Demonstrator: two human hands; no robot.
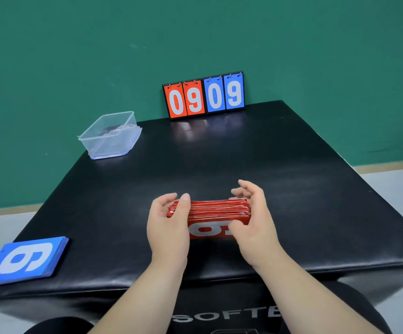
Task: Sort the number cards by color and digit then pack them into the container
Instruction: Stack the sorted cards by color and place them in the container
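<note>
Both forearms reach forward over the near edge of the pad (304, 189). The left hand (169, 222) and right hand (256, 220) clasp the red stack (215, 209) from its two ends, fingers curled behind it, left thumb lying across its top edge, right thumb on the front card. The stack stands on its long edge near the middle front of the pad, a white digit facing the person. The blue stack (24, 259) lies flat at the near left corner. The container (110, 135) sits at the far left corner. A scoreboard (204, 95) reading 0909 leans against the green wall (75, 56); the floor (393, 186) is pale. The pad is black, glossy and cushioned; the container clear, squarish plastic with rounded corners
</note>
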